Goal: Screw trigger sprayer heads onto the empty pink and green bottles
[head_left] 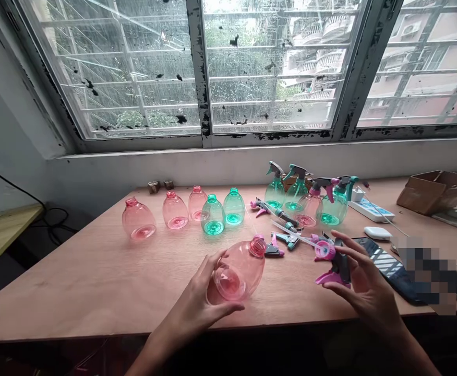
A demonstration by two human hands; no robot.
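My left hand (208, 297) is wrapped around a pink see-through bottle (241, 269), tilted with its open threaded neck up and to the right. In my right hand (363, 284) is a pink and dark grey spray nozzle (336, 263), gripped by its body. Its thin clear tube points left toward the bottle, and the two are apart. Loose spray nozzles (287, 239) in pink, green and grey lie on the table just beyond my hands. Pink bottles (176, 211) and green bottles (213, 216) without tops stand further back on the left.
Several bottles with spray tops (297, 193) stand at the back right. Nearby are a white power strip (371, 209), a white case (377, 233), a dark phone (393, 271) and an open cardboard box (434, 190). The wooden table (95, 292) ends in front of me; windows rise behind it.
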